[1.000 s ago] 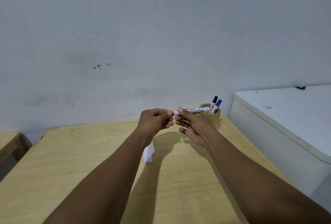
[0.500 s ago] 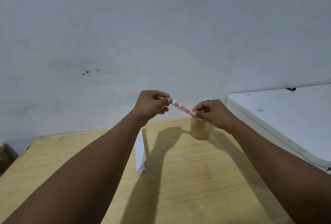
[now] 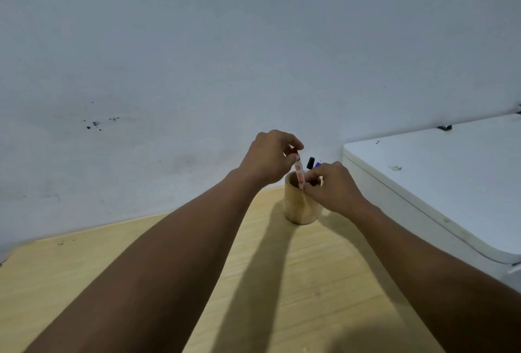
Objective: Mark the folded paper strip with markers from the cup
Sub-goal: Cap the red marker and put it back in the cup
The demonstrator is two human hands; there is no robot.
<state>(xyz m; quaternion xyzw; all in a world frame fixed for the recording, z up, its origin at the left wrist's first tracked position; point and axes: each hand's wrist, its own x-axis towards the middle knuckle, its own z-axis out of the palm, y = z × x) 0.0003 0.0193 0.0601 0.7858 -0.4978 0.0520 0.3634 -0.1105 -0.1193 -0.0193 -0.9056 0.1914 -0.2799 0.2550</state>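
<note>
At a pale wood surface (image 3: 282,282) against a scuffed white wall (image 3: 197,56), both hands' fingers (image 3: 293,145) pinch a red marker (image 3: 299,173) above the wooden cup (image 3: 298,206).

Dim, even, bluish light fills the scene, with no glare. Both forearms cast long soft shadows on the tabletop (image 3: 324,268), running near from the cup (image 3: 299,206), so the light comes from above and beyond. The wall (image 3: 253,42) is smooth and grainless. Wide-angle bending curves the tabletop's far edge. The near arms look slightly soft.
</note>
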